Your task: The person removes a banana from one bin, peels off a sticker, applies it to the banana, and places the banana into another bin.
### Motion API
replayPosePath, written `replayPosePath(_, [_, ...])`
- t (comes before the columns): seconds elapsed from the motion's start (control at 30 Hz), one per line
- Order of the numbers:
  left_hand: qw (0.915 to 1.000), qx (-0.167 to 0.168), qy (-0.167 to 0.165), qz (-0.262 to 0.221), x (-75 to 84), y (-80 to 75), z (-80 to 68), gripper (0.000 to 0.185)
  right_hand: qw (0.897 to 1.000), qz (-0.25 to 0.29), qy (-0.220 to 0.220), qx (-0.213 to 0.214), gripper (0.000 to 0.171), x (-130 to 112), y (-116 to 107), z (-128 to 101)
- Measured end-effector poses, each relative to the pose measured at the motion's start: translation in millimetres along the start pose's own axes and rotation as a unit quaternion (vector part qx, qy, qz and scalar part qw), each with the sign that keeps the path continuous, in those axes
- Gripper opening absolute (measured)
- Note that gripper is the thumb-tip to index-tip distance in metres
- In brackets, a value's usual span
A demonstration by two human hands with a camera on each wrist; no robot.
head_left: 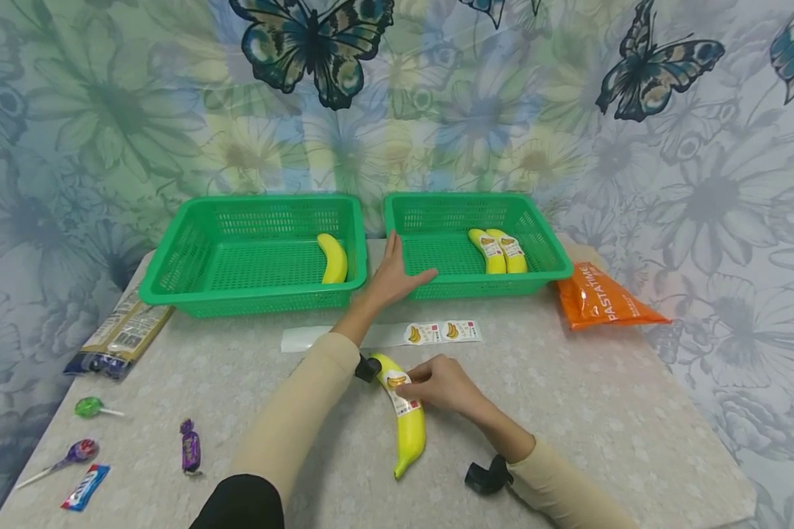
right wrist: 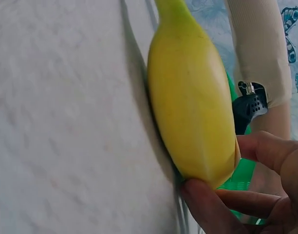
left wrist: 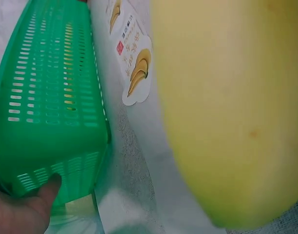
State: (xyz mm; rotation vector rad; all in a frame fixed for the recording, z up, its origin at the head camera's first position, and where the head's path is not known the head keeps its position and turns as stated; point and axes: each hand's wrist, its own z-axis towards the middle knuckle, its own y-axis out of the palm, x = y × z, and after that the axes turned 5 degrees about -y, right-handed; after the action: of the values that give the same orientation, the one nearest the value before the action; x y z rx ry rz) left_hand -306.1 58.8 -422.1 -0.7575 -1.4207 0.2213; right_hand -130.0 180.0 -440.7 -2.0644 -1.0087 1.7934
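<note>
A yellow banana (head_left: 410, 435) lies on the table with a white label (head_left: 403, 400) on its upper half. My right hand (head_left: 445, 383) grips it beside that label, thumb and fingers on either side of its end in the right wrist view. At the near left corner of the right green basket (head_left: 476, 288) is my left hand (head_left: 394, 278), fingers straight and thumb spread out. Its thumb overlaps the basket wall (left wrist: 66, 141) in the left wrist view. Behind the banana lies a backing strip (head_left: 377, 336) with two banana labels (head_left: 442, 332) at its right end.
Two labelled bananas (head_left: 498, 251) lie in the right basket, one plain banana (head_left: 333, 258) in the left basket (head_left: 258, 300). An orange bag (head_left: 602, 297) lies at right. On the left are a packet (head_left: 122, 330), two lollipops (head_left: 88, 407) and two wrapped sweets (head_left: 190, 447).
</note>
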Motion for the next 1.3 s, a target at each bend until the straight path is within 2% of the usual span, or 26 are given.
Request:
replayPosePath(0.33, [0.9996, 0.005, -0.011, -0.026, -3.3, -1.0, -0.2, 0.114, 1.000, 0.019, 0.007, 0.010, 0.037, -2.5, -23.6, -0.2])
replayPosePath(0.53, [0.9994, 0.005, -0.011, -0.032, -5.2, -1.2, 2.1, 0.115, 0.999, 0.038, 0.015, 0.004, 0.031, -3.8, -39.6, 0.4])
replayPosePath(0.77, [0.9991, 0.000, -0.009, -0.041, -2.9, -2.0, 0.9, 0.114, 0.997, 0.063, 0.034, 0.000, 0.040, -12.6, -62.0, -1.1])
replayPosePath(1.03, [0.9990, -0.001, -0.006, -0.044, -5.0, 0.1, 2.7, 0.115, 0.998, 0.049, 0.049, -0.010, 0.051, -28.5, -103.3, -0.8])
replayPosePath(1.3, [0.9992, 0.010, -0.002, -0.039, -4.7, 2.7, 5.8, 0.113, 0.998, -0.003, 0.062, -0.021, 0.058, -49.5, -154.0, 18.7])
